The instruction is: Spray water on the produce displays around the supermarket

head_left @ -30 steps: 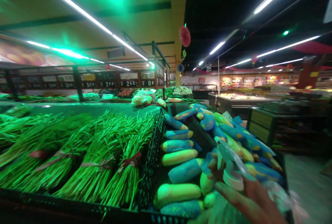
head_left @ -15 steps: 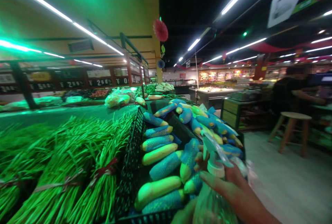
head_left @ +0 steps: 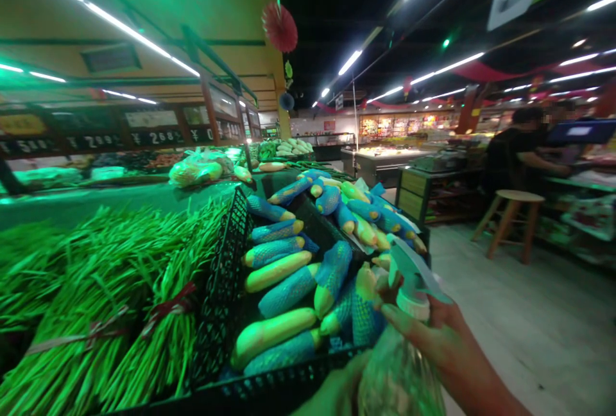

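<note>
A clear spray bottle (head_left: 399, 374) with a pale trigger head (head_left: 407, 268) stands tilted in front of me at the lower right. My right hand (head_left: 436, 336) is closed around its neck, just under the trigger head. Low on the bottle's left side is my left hand (head_left: 337, 387), holding its body, with the fingertips hidden behind it. Just beyond the bottle lie long pale vegetables (head_left: 276, 336), several in blue foam net sleeves (head_left: 289, 291), in a black crate (head_left: 219, 281).
Bundles of long green stalks (head_left: 110, 294), tied with ribbon, fill the left side. Price signs (head_left: 158, 137) hang above a back shelf with bagged produce (head_left: 199, 169). At right are a wooden stool (head_left: 514, 198), a counter (head_left: 414, 194) and a person in dark clothes (head_left: 510, 153).
The view has swung right, so the crates and stalks sit further left. Both hands keep hold of the spray bottle, which appears slightly further right.
</note>
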Motion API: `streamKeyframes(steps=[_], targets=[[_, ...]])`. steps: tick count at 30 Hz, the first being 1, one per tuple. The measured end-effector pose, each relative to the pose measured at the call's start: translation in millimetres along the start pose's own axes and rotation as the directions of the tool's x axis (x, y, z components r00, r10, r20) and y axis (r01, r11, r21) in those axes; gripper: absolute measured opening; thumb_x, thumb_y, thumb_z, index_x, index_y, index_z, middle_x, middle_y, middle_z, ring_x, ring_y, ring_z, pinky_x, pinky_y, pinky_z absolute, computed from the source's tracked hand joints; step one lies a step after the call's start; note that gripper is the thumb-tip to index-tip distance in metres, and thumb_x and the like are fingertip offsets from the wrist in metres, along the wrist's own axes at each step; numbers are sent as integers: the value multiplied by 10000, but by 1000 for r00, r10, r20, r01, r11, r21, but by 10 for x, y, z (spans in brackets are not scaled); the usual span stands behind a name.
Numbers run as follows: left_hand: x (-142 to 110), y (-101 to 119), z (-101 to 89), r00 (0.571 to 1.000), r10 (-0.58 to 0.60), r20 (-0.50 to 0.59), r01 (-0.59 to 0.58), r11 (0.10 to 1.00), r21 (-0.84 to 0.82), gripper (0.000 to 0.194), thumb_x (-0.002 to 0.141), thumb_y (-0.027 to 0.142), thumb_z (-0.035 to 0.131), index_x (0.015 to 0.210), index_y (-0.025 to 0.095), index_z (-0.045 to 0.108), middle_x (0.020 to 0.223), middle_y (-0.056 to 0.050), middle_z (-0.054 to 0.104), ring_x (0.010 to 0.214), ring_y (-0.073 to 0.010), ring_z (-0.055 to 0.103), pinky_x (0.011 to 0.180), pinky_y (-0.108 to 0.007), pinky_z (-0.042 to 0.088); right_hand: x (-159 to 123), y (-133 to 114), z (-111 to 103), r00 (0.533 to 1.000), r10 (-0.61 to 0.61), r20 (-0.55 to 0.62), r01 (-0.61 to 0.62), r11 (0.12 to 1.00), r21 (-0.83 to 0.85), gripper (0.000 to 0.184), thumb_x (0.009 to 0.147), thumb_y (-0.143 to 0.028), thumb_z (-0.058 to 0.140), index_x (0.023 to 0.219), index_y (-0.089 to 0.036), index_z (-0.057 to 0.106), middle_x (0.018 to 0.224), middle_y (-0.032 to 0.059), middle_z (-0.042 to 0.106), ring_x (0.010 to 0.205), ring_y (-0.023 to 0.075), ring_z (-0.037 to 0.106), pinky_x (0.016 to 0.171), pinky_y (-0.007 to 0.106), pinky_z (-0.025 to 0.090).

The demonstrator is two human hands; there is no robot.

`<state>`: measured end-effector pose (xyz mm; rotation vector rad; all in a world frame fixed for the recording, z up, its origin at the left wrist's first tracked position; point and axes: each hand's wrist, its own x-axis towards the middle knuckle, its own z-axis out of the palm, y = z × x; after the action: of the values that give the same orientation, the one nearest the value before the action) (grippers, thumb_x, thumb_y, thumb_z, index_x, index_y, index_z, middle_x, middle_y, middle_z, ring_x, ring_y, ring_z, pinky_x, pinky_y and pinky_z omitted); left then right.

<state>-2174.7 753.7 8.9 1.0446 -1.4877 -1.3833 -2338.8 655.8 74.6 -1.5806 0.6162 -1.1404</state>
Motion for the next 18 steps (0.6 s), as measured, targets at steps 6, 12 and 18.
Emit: streamKeyframes(steps=[6, 12, 18], targets=[[104, -40, 143, 1000, -2, 11, 3, 1000, -21, 511, 873, 420, 662, 1323, 200, 557, 1416, -115, 558, 1258, -289, 571, 1066, -550, 469, -72, 69, -292, 1000, -8, 7, 8, 995, -96, 195, 794, -403, 767, 842, -219, 720, 816, 46, 730, 788, 263, 676, 693, 340, 568], [145, -110, 291, 1000, -8, 8, 9, 1000, -27, 509, 882, 409, 652, 1335, 203, 547, 1434, -117, 544, 1273, -292, 560, 1069, -559, 464, -142, 68, -436, 998, 1, -59, -10, 986, -166, 260, 741, -438, 764, 855, -205, 778, 796, 66, 787, 767, 293, 722, 677, 353, 595], [131, -171, 421, 999, -20, -34, 18, 999, -48, 516, 885, 399, 650, 1348, 201, 537, 1451, -117, 532, 1301, -300, 540, 1090, -580, 439, -187, 40, -522, 993, 5, -119, -24, 986, -164, 232, 664, -390, 773, 793, -197, 761, 809, 55, 789, 804, 303, 737, 722, 339, 593]])
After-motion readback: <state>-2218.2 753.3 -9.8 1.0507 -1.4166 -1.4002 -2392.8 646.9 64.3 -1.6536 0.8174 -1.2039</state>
